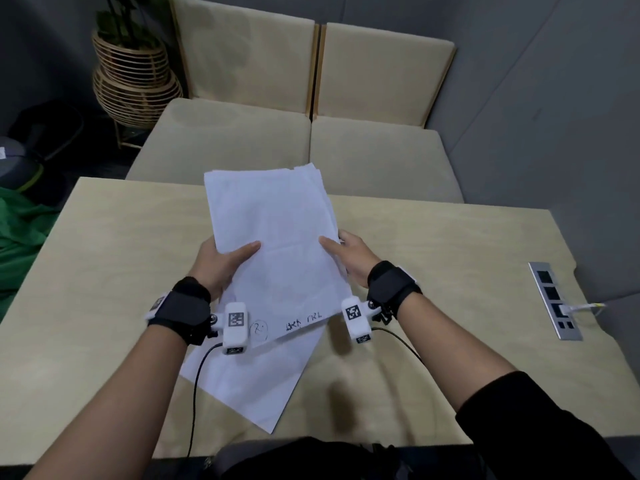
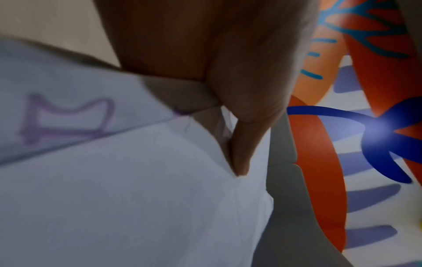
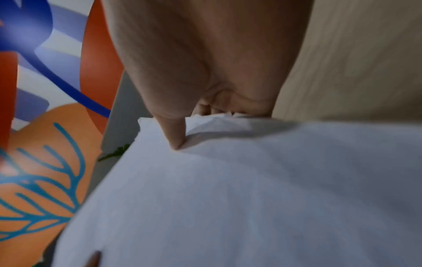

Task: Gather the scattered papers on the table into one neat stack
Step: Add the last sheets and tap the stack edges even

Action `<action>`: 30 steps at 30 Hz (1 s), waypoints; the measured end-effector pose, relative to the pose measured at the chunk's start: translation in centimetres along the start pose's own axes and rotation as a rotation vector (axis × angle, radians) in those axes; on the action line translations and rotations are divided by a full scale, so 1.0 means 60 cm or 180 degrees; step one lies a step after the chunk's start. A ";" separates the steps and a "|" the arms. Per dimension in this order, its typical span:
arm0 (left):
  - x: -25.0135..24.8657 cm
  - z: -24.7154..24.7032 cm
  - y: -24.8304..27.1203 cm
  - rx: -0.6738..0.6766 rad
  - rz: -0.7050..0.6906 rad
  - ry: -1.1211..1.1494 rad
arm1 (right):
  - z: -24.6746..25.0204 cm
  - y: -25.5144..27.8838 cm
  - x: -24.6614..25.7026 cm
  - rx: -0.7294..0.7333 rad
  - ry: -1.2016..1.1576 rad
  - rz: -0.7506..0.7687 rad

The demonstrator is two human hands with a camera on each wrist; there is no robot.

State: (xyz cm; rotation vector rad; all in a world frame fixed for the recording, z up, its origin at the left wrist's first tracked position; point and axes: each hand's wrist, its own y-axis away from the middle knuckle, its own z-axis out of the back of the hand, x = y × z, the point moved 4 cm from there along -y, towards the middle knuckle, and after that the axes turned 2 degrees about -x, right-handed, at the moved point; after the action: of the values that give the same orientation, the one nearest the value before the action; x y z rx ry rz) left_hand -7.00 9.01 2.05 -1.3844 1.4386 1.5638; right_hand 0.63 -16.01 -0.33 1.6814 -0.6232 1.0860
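A stack of white papers (image 1: 277, 237) is lifted above the table, tilted, its far edges uneven. My left hand (image 1: 225, 261) pinches its left edge, thumb on top and fingers underneath. On the opposite edge my right hand (image 1: 346, 252) grips the same way. The top sheet carries handwriting near its front edge. One more white sheet (image 1: 249, 379) lies flat on the table (image 1: 433, 271) beneath the stack, turned at an angle. In the left wrist view the thumb (image 2: 242, 144) presses the stack (image 2: 137, 198). The right wrist view shows the other thumb (image 3: 173, 133) on the papers (image 3: 251, 189).
A metal socket strip (image 1: 554, 299) with a plugged cable is set into the table at the right. Beige bench seats (image 1: 311, 143) stand beyond the far edge. A wicker plant stand (image 1: 131, 74) is at the back left, and green cloth (image 1: 20, 233) lies left of the table.
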 end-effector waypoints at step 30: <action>-0.118 0.049 -0.037 -0.0441 -0.0955 -0.0639 | 0.000 -0.013 -0.177 -0.0595 0.3170 -0.0864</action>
State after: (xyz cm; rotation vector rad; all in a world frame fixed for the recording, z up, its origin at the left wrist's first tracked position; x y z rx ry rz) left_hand -3.87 13.83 7.56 -1.4021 0.9707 1.5757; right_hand -3.65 -16.68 -10.05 0.8481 0.1448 1.4202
